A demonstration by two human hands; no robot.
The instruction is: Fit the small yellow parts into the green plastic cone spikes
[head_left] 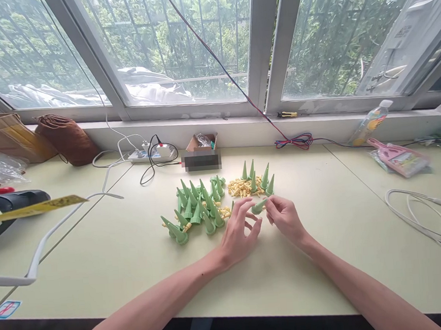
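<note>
My right hand (285, 217) pinches the narrow tip of a green plastic cone (259, 206), which lies tilted between my two hands. A small bit of yellow shows beside the cone. Close to its wide end is my left hand (241, 232), with fingers curved and apart; whether a fingertip touches the cone is unclear. Left of my hands stands a cluster of similar green cones (196, 215), some with small yellow pieces at their sides. Behind my hands is a pile of small yellow pieces (240, 188), with several green cones (266, 177) standing around it.
A small open box (201, 160) and a white power strip (145, 155) stand at the back. White cables (426, 210) lie at the right, near a pink dustpan-like item (399, 157) and a bottle (372, 122). A white bar (37, 255) crosses the left side.
</note>
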